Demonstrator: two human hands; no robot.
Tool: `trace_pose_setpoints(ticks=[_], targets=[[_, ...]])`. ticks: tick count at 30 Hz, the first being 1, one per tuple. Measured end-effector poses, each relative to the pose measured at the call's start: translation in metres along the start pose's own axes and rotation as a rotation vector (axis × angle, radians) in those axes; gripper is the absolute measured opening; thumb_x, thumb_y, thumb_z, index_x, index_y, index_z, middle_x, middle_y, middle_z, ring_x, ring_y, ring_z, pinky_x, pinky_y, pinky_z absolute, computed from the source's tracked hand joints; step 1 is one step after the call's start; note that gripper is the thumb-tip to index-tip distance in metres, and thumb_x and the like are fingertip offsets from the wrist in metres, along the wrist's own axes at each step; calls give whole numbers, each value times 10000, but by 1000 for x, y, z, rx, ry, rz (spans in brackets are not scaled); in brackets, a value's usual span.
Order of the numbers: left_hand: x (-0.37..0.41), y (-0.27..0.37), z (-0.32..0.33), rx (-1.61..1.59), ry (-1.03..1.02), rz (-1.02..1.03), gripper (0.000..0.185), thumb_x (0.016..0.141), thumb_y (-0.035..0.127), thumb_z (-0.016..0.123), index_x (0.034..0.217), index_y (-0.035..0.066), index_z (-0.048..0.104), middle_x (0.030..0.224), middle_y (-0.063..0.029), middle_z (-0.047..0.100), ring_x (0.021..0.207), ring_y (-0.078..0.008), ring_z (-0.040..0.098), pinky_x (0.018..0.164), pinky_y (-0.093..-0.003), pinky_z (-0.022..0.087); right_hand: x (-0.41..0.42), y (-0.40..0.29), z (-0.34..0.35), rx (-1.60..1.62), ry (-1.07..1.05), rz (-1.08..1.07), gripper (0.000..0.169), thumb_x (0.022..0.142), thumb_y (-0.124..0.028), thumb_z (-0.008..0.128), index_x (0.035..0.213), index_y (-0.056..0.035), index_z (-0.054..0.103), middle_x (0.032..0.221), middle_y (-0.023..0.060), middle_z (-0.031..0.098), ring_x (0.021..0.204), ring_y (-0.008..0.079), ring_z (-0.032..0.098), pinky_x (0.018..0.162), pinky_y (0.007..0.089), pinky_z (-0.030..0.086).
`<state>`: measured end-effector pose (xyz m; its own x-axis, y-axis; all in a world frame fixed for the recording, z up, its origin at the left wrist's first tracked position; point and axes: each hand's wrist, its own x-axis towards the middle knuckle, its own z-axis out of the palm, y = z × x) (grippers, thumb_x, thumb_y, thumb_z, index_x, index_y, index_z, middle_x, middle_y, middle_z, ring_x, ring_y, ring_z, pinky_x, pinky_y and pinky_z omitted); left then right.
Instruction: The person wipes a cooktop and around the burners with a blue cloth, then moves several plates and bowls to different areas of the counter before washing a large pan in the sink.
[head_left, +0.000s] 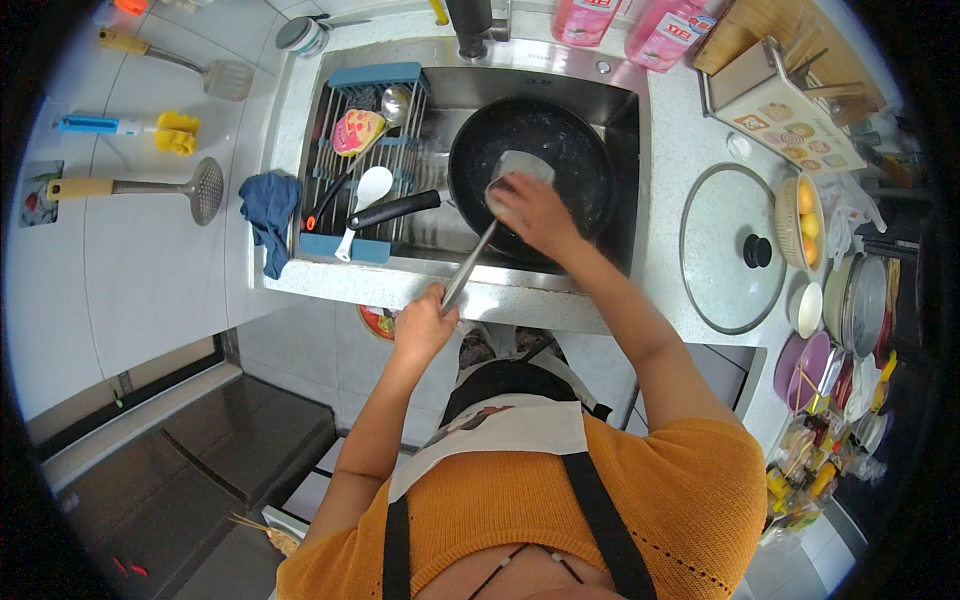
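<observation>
My left hand (427, 324) grips the long metal handle of a spatula (470, 266) at the sink's front edge. The spatula slants up over a black wok (534, 120), its broad blade above the wok's inside. Around the lower part of that blade are the fingers of my right hand (534, 212), slightly blurred; whether a cloth or sponge is under them is hidden. The wok lies in a stainless steel sink (435, 236). Its black handle (394, 210) points left across a roll-up drying rack (410, 172).
On the rack lie a white spoon (373, 186), a metal ladle (395, 105) and a pink-yellow sponge (358, 133). A blue cloth (268, 214) drapes over the left counter edge. Rightward are a glass lid (724, 247) and a fruit basket (787, 225). The faucet (471, 30) stands behind.
</observation>
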<state>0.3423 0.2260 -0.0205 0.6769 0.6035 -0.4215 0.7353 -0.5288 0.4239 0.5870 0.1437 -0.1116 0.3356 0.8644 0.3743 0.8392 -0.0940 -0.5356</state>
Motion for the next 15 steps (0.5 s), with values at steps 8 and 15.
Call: trace_pose_setpoints(ticks=[8, 15], targets=[[-24, -22, 10, 30, 65, 87, 217, 725, 208, 650, 852, 61, 552, 652, -175, 616, 649, -375, 619, 597, -463, 496, 12, 53, 19, -101, -127, 542, 313, 887, -307, 494, 1165, -197, 585, 1205, 108, 556, 1135, 292, 500, 921, 402, 418], [-29, -46, -19, -185, 341, -117, 218, 724, 241, 655, 829, 55, 607, 620, -169, 599, 590, -350, 609, 542, -425, 481, -16, 78, 9, 39, -137, 744, 324, 867, -311, 536, 1145, -159, 602, 1078, 149, 618, 973, 342, 591, 816, 425, 476]])
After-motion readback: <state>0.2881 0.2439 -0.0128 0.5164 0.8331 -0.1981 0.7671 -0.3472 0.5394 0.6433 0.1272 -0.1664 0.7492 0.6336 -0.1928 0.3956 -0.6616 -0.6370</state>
